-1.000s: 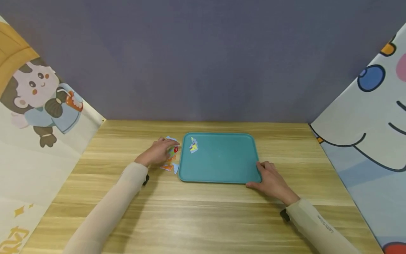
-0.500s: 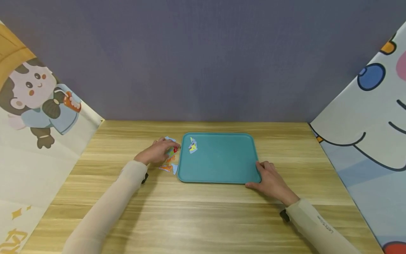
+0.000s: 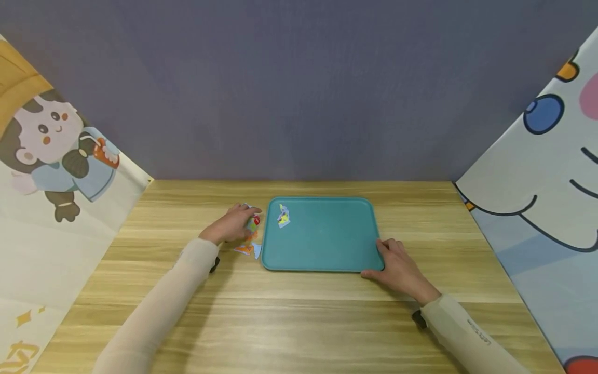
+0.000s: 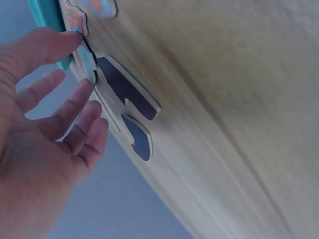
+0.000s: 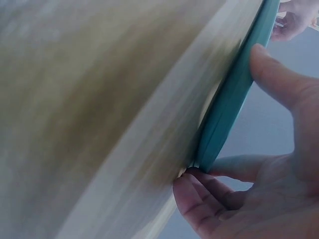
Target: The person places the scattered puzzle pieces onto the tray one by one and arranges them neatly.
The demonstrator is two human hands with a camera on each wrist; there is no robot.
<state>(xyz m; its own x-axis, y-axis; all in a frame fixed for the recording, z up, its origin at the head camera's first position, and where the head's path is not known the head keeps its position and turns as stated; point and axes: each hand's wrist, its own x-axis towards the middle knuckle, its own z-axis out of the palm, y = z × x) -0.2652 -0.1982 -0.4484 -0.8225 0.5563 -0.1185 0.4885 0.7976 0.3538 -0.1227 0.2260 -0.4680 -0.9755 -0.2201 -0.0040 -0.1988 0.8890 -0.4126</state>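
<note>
The fingers of the left hand (image 3: 229,224) are pinching a green-and-red puzzle piece (image 3: 254,224) by its edges, just beside the left edge of a teal tray (image 3: 327,241), while the fingers of the right hand (image 3: 400,268) are clamping the tray's near right corner. Around the left hand, an orange piece (image 3: 243,250), a pale-blue piece (image 3: 257,251) and dark-faced pieces (image 4: 125,88) are lying on the desk (image 3: 299,322); a yellow-and-lilac piece (image 3: 283,216) is resting inside the tray's far left corner.
</note>
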